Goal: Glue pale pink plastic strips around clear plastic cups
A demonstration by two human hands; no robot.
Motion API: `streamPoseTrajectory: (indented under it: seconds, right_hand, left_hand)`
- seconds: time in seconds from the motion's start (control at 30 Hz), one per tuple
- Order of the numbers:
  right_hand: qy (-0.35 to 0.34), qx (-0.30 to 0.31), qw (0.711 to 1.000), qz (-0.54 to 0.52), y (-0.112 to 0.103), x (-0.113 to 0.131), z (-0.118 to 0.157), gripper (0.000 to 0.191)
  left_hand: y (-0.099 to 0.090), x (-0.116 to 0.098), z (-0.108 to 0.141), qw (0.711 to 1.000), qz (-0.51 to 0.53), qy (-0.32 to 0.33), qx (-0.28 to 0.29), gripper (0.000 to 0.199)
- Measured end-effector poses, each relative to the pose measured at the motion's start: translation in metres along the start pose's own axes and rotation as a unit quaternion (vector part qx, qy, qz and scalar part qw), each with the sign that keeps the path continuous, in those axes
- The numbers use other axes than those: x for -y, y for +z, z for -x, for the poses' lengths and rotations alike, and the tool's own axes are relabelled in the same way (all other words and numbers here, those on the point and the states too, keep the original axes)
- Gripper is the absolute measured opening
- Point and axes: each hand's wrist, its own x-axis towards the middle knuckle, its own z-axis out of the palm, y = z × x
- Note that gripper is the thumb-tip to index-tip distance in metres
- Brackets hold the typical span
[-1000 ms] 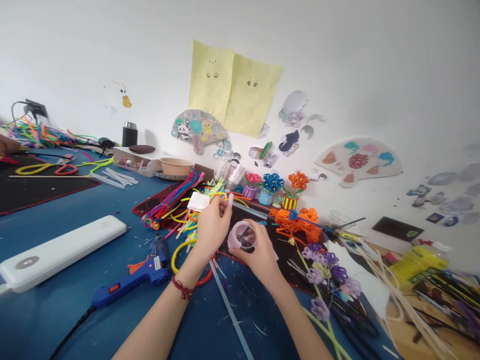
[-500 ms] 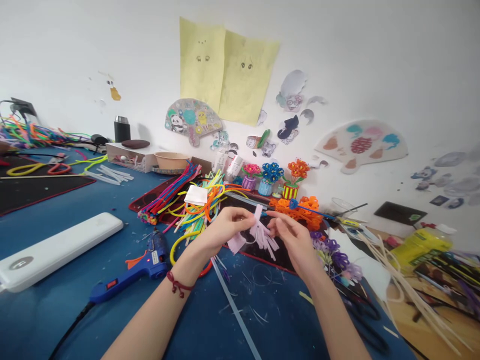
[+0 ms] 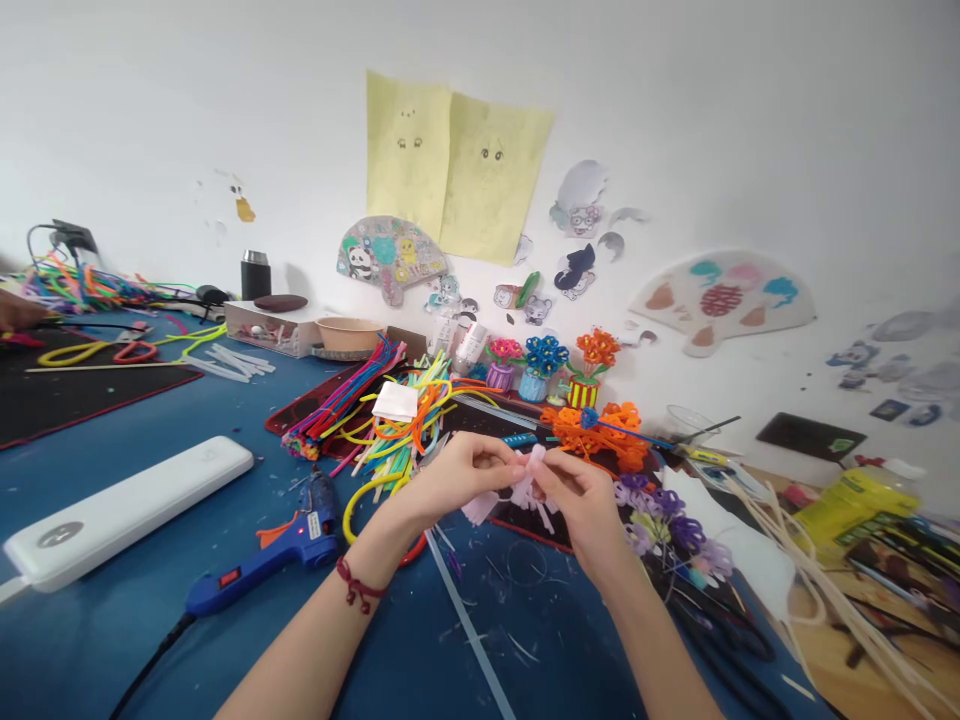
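Observation:
Between my two hands is a pale pink strip with a cut fringe (image 3: 531, 496), held above the front of a dark mat. My left hand (image 3: 472, 475) pinches it from the left, thumb and forefinger together. From the right, my right hand (image 3: 576, 492) pinches its upper end close to the left fingertips. A loose flap of the same strip hangs under my left hand, and the fringe ends dangle between the hands, partly hidden by the fingers. A blue glue gun (image 3: 304, 540) lies on the blue table left of my left forearm.
Bundled pipe cleaners (image 3: 409, 420) lie behind my left hand. Orange pipe-cleaner flowers (image 3: 622, 435) and purple ones (image 3: 675, 520) lie to the right. Small flower pots (image 3: 534, 385) stand along the wall. A white oblong device (image 3: 135, 510) rests at left; a yellow bottle (image 3: 855, 505) is far right.
My right hand has closed in from the right and now pinches the strip's upper end, where before its fingers were apart beside it. The camera view has tilted up slightly.

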Motion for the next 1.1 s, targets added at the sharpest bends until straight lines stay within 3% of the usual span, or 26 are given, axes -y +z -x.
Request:
streamPoseTrajectory:
  seconds: [0.27, 0.33, 0.5, 0.73, 0.97, 1.1]
  right_hand:
    - [-0.011, 0.002, 1.000, -0.020, -0.004, -0.002, -0.002, 0.036]
    - [-0.008, -0.011, 1.000, -0.024, -0.005, -0.003, -0.002, 0.038]
    - [-0.014, -0.087, 0.996, 0.001, -0.008, -0.005, -0.004, 0.038]
    - [-0.009, -0.133, 0.987, 0.085, -0.009, 0.002, -0.002, 0.029]
    - [0.011, -0.127, 0.988, 0.084, -0.021, -0.001, -0.006, 0.036]
    - [0.014, -0.138, 0.988, 0.066, -0.026, -0.004, -0.005, 0.034]
  left_hand:
    - [0.005, 0.001, 0.002, 0.984, -0.156, 0.086, -0.005, 0.032]
    - [0.006, 0.000, 0.003, 0.970, -0.210, 0.115, -0.035, 0.030]
    - [0.007, 0.001, 0.004, 0.894, -0.386, 0.186, -0.134, 0.031]
    - [0.013, 0.007, 0.006, 0.780, -0.559, 0.245, -0.136, 0.039]
    - [0.014, 0.006, 0.006, 0.736, -0.618, 0.239, -0.141, 0.033]
    - [0.000, -0.003, 0.037, 0.721, -0.640, 0.189, -0.187, 0.025]
